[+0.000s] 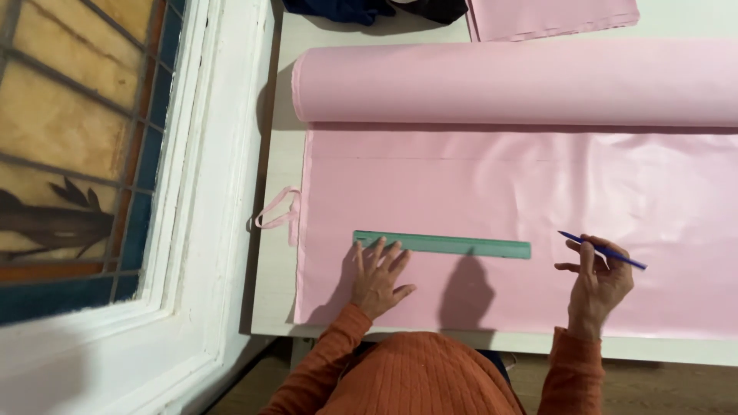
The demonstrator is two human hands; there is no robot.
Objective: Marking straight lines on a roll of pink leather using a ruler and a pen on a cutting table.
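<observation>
A roll of pink fabric [515, 81] lies across the white table [278, 253], with a length unrolled flat [500, 192] toward me. On the flat fabric rests a green ruler [461, 246], lying left to right. My left hand [378, 278] is spread flat on the fabric, fingertips touching the ruler's left end. My right hand [596, 283] is raised just right of the ruler and holds a blue pen [603, 250], its tip pointing up-left above the fabric.
A loose strip of pink fabric [275, 211] curls off the sheet's left edge. A folded pink piece [550, 17] and dark cloth [346, 9] lie at the table's far side. A white window frame [207, 192] runs close along the left.
</observation>
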